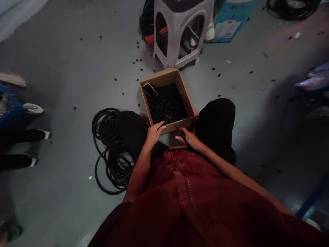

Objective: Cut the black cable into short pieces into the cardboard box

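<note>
Over the near edge of a cardboard box, my left hand pinches a short black piece that looks like the end of a rubber tube. In my right hand is a long, thin dark tool that looks like scissors, its tip pointing up and left to the black piece. Many small black cut pieces fill the box between my knees. A phone-like dark slab with a light rim leans in the box's far left corner. My fingers partly hide both held things.
Coils of black tubing lie left of my leg. A grey plastic stool stands beyond the box, with a blue carton behind it. Small black bits are scattered on the floor. Other people's feet and a wheeled blue cart are at left.
</note>
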Available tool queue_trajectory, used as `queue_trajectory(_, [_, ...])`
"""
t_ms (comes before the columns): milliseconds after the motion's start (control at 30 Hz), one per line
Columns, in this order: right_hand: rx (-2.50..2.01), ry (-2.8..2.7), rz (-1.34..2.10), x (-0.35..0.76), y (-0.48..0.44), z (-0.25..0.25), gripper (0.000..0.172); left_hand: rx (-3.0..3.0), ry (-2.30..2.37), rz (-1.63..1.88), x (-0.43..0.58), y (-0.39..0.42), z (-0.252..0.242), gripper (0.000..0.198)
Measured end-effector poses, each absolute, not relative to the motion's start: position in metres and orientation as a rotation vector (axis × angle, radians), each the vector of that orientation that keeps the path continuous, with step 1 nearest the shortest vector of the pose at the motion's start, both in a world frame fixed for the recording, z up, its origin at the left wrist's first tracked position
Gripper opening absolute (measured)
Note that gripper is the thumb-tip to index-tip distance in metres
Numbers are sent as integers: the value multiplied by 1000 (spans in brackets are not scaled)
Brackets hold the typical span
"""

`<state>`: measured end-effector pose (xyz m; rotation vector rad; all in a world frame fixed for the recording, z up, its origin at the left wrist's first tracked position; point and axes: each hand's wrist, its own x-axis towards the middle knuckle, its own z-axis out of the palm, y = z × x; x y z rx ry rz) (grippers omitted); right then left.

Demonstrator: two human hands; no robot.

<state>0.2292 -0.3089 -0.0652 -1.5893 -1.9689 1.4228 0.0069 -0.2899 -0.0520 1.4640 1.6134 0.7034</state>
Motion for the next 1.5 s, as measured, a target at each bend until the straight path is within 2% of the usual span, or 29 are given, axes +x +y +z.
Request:
queue_trajectory(867, [-1492, -2208, 1320, 229, -292, -72, 58, 1621, 1524, 619, 5, -292, -59, 34])
queue_trajectory(1133, [-1580, -2205, 1292, 227, -294, -70, 41, 1628, 1551, 588, 6, -291, -56, 33])
queue_trajectory(1500, [-1710, -2177, 1272, 226, -297, -68, 32, 1518, 1518, 597, 12, -292, -57, 33])
